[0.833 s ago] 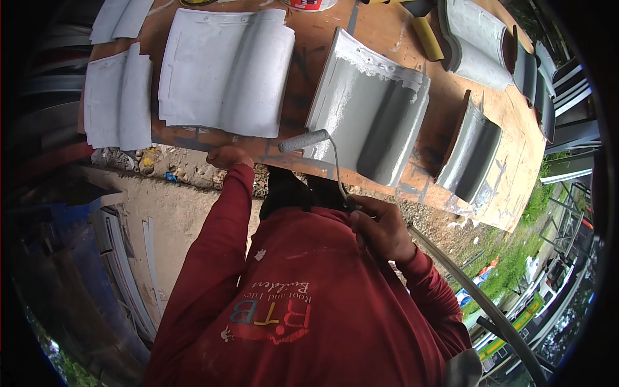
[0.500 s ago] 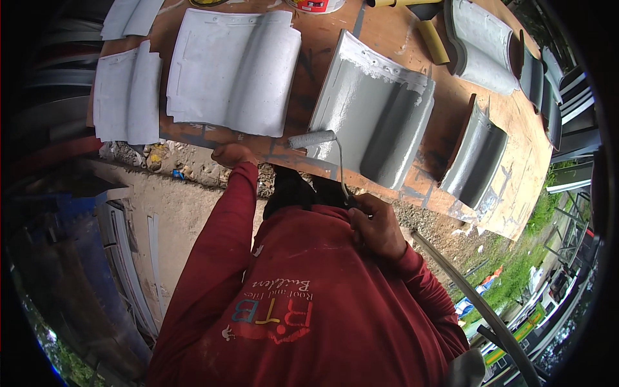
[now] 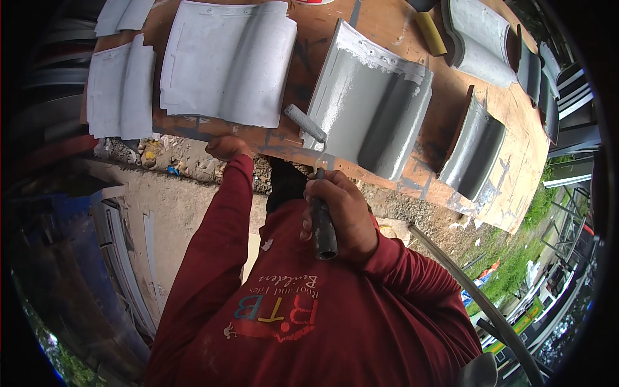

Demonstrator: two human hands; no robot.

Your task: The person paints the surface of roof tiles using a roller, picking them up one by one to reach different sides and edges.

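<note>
My right hand (image 3: 345,216) grips the dark handle of a small paint roller (image 3: 307,124), whose grey sleeve hovers at the near left edge of a wavy roof tile (image 3: 371,106) coated in wet grey paint. My left hand (image 3: 227,147) rests on the near edge of the wooden table (image 3: 303,58), just below a paler grey tile (image 3: 225,61). My red sleeves and shirt fill the lower part of the view.
Further pale tiles (image 3: 121,90) lie at the left of the table. Darker grey tiles (image 3: 474,145) and another (image 3: 477,42) sit to the right, with a yellow-handled tool (image 3: 431,32) near the far edge. Rubble and concrete ground lie below the table edge; grass shows at right.
My right hand has come up in front of my chest with the roller handle plainly in its grip. The roller sleeve has stayed at the painted tile's near left edge.
</note>
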